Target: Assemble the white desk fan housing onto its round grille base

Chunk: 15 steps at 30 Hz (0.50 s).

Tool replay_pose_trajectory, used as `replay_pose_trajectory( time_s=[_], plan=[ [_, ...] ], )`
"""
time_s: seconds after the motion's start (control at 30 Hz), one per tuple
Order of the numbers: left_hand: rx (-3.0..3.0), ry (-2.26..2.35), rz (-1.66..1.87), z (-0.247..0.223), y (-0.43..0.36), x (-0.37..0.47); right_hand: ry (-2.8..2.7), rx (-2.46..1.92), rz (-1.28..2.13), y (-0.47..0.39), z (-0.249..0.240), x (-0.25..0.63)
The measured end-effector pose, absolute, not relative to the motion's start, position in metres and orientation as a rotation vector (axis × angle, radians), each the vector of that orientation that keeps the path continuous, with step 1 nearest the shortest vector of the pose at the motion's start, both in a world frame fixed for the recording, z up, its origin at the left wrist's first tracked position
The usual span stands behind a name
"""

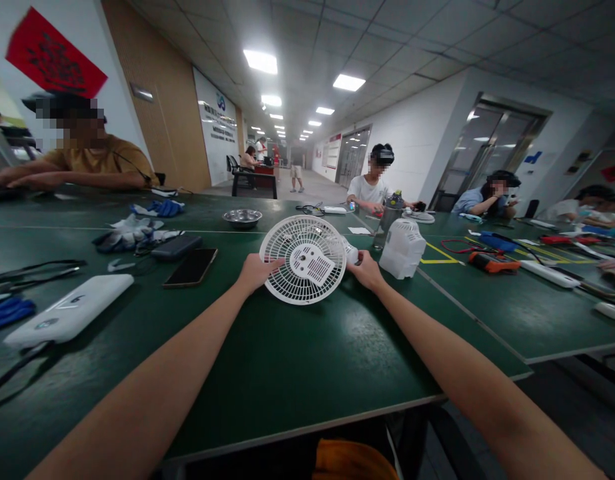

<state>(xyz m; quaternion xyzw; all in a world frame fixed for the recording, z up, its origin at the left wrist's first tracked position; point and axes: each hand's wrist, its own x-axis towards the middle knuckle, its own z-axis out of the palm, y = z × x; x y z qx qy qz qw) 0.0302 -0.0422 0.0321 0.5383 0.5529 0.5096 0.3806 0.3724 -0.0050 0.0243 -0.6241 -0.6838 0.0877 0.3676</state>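
My left hand (255, 272) grips the left edge of a round white fan grille (302, 290), with the thumb over the slats. A slotted plate sits at the grille's middle, and the grille is tilted up toward me above the green table. At its right side, my right hand (366, 272) is closed round a small white plastic part (349, 252). Whether that part is joined to the grille I cannot tell. Just beyond my right hand stands a white plastic fan housing (403, 250).
A metal bowl (242, 218) and a bottle (386, 223) stand farther back. To the left lie a phone (191, 268), a white power bank (72, 310) and gloves (132, 230). An orange-black meter (493, 262) lies right. Several people sit around the tables.
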Motion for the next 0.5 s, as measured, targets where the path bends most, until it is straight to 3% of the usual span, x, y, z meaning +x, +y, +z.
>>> replay_pose_trajectory(
  time_s=[0.2, 0.33, 0.5],
  plan=[
    [1.409, 1.422, 1.296, 0.029, -0.039, 0.028, -1.881, -1.832, 0.050, -0.009, 0.022, 0.369],
    [1.433, 1.392, 1.313, 0.024, -0.035, 0.027, -1.797, -1.604, 0.006, -0.020, 0.037, 0.360],
    [1.459, 1.452, 1.267, 0.023, -0.033, 0.024, -1.578, -1.260, 0.847, -0.040, 0.053, 0.337]
  ],
)
